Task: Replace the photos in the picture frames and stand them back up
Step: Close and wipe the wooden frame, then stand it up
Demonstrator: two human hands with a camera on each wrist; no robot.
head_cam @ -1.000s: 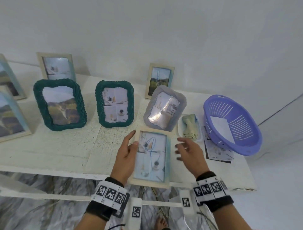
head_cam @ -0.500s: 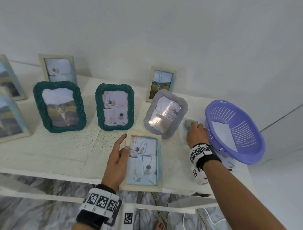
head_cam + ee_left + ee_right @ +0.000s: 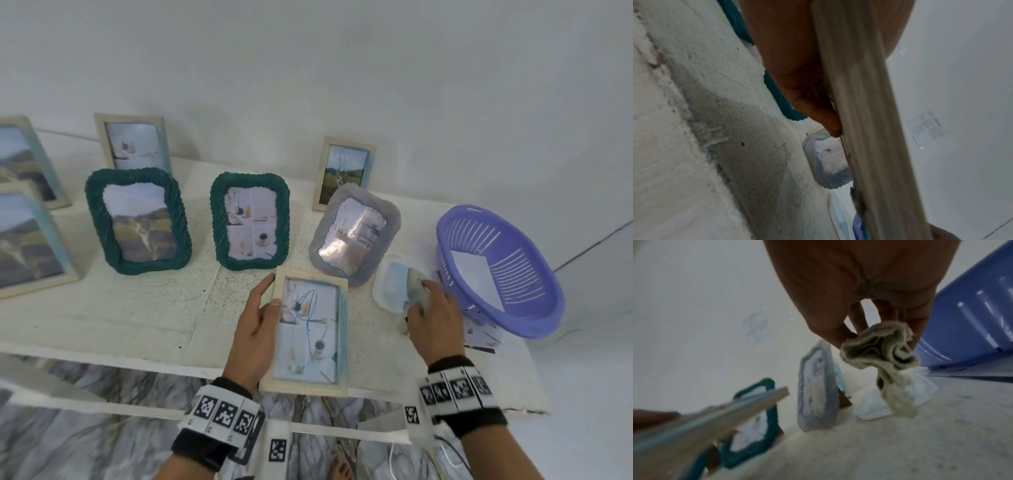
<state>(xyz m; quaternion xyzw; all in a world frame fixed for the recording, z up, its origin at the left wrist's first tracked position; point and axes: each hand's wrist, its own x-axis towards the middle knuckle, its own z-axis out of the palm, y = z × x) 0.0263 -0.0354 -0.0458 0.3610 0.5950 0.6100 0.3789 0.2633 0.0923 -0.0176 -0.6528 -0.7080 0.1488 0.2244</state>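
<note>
Your left hand point(image 3: 255, 329) holds the wooden frame point(image 3: 310, 330) by its left edge, thumb on the front, tilted up off the white surface point(image 3: 137, 308) near its front edge. It looks light and stiff, its glazed front likely fragile; keep to the edges. Your right hand point(image 3: 433, 318) pinches a soft cloth point(image 3: 884, 352) above a shallow tray point(image 3: 390, 287).

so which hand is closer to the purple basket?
Right. The right hand holds a crumpled cloth just beside the purple basket, near its left wall. The left hand grips the wooden frame, farther left across the table.
</note>
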